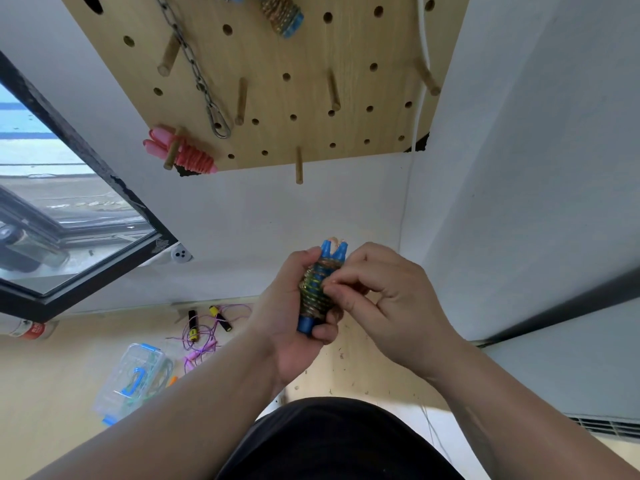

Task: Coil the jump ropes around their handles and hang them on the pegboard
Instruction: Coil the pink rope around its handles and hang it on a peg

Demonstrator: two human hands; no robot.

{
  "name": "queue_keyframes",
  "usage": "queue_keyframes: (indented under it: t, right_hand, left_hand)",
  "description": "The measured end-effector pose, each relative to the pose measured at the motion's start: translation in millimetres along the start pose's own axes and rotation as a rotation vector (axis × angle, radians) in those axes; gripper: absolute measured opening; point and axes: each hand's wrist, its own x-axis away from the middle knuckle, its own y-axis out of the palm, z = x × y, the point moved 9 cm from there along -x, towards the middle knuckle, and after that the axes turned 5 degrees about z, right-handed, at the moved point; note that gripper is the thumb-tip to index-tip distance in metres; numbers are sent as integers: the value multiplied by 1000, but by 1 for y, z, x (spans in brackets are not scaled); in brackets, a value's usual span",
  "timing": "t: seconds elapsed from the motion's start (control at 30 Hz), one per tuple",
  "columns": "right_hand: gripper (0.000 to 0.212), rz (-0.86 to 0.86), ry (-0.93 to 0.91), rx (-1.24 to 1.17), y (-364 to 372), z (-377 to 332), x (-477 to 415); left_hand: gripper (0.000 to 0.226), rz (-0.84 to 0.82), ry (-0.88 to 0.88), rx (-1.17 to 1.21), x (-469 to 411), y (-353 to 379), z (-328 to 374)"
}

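The pegboard [346, 46] fills the top of my view, with a pink rope [188, 154] hung on a peg. Below it my left grip [294, 327] is wrapped round the blue rope [317, 289], whose handles stand side by side, upright, under tight coils. My right grip [384, 292] pinches the cord at the bundle's right side. I judge it light, with stiff handles and springy cord that could unwind. I'd hold it across the coils.

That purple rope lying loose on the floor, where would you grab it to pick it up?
By its two black-and-yellow handles, coming down from above: they lie flat on the floor, rigid and near each other, while the purple cord is a loose tangle that would likely slip or knot.
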Motion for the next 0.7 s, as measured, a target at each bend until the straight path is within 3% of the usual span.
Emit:
queue_keyframes:
  t: [0.17, 0.27, 0.53, 0.7]
  right_hand:
    - [17, 103, 279, -528, -4, 15, 6]
    - [21, 229, 452, -640, -9, 29, 7]
    - [13, 149, 432, -407, -1, 22, 4]
    - [8, 136, 294, -185, -6, 8, 7]
  left_hand:
    - [34, -32, 3, 84, 2, 0, 4]
    - [35, -27, 20, 49, 5, 3, 6]
    - [35, 15, 13, 131, 4, 3, 12]
    - [42, 77, 53, -50, 7, -2, 9]
